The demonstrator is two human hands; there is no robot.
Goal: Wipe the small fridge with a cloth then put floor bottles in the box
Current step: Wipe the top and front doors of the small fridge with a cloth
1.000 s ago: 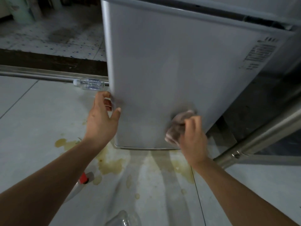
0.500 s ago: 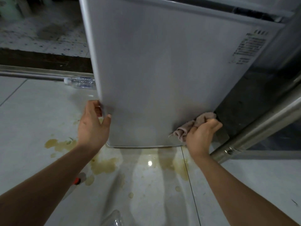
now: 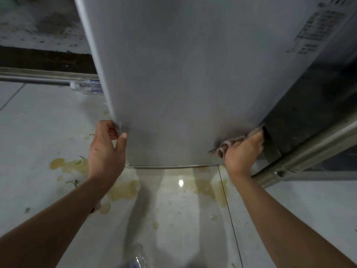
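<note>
Both my arms reach forward and down. My left hand (image 3: pixel 106 149) grips the fridge (image 3: pixel 183 74) edge, thumb on the front, fingers curled round the side. My right hand (image 3: pixel 242 151) holds the cloth (image 3: pixel 227 145) pressed at the lower right corner.

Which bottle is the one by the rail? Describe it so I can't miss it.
Find the grey fridge, then its left edge above the left hand. There a clear bottle lies on its side against the metal rail, half hidden by the fridge, with a blue-printed label.
</note>
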